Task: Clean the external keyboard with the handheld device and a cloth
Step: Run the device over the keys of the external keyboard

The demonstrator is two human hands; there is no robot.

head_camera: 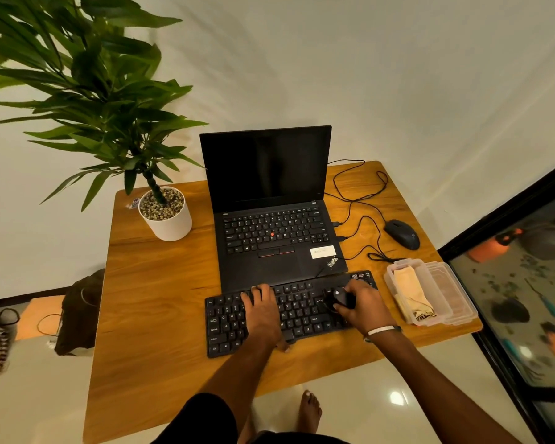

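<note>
The black external keyboard (228, 322) lies on the wooden table (154, 302) in front of the laptop. My left hand (263, 312) rests flat on the keyboard's middle keys, fingers spread, thumb at the front edge. My right hand (364, 307) grips a small black handheld device (340, 299) with a lit white dot, held down against the keys on the right part of the keyboard. A beige cloth (410, 291) lies folded inside a clear plastic box (394, 277) to the right of the keyboard.
An open black laptop (269, 203) with a dark screen stands behind the keyboard. A black mouse (402, 233) and looping cables (359, 200) lie at the back right. A potted plant (165, 216) stands at the back left. A dark-framed glass panel (507, 216) runs along the right.
</note>
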